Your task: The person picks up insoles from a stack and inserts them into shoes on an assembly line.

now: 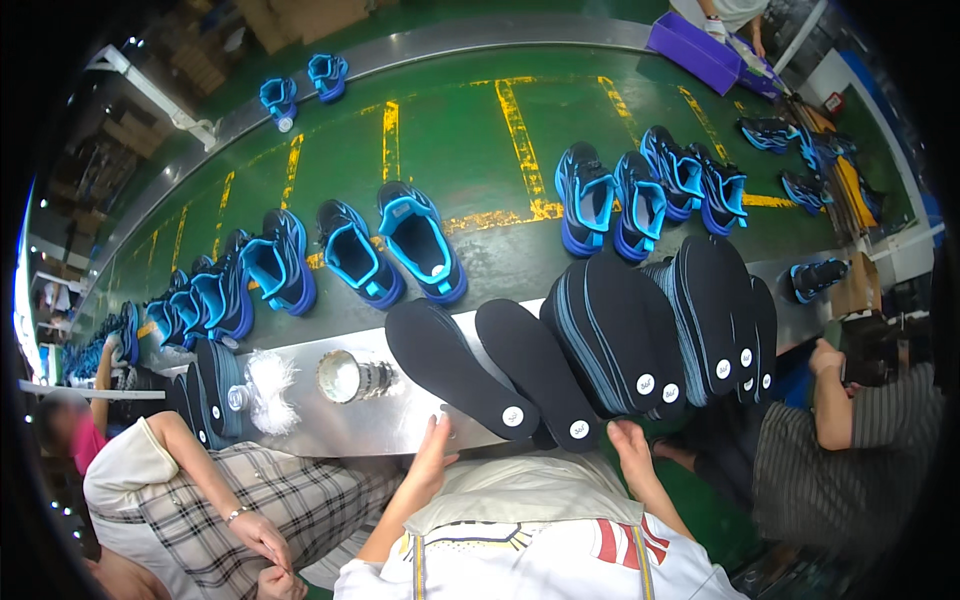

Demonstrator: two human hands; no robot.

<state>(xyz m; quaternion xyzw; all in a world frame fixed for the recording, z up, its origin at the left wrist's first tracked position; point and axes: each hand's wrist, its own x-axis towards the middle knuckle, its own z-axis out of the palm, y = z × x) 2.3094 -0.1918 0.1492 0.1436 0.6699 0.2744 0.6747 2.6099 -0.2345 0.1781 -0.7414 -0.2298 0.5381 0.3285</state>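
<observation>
My left hand (pixel 431 456) is at the table's front edge, its fingers stretched upward and holding nothing that I can see. Just above it lies a black insole (pixel 447 360) with a round white sticker at its heel. A second black insole (pixel 530 365) is beside that one, partly over another. My right hand (pixel 630 445) is by the same edge, below a thick stack of black insoles (pixel 610 330) with blue-grey sides; its fingers look loosely apart and empty. Another insole stack (pixel 715 310) stands farther right. Beyond the insoles, a pair of blue and black sneakers (pixel 420 240) sits on the green conveyor.
More sneakers (pixel 585 200) stand along the green belt (pixel 460 130) with yellow lines. On the metal table (pixel 310 420) are an open tin (pixel 350 377) and a clear plastic bag (pixel 270 390). People sit close on both sides; a person far right is by a purple box (pixel 695 52).
</observation>
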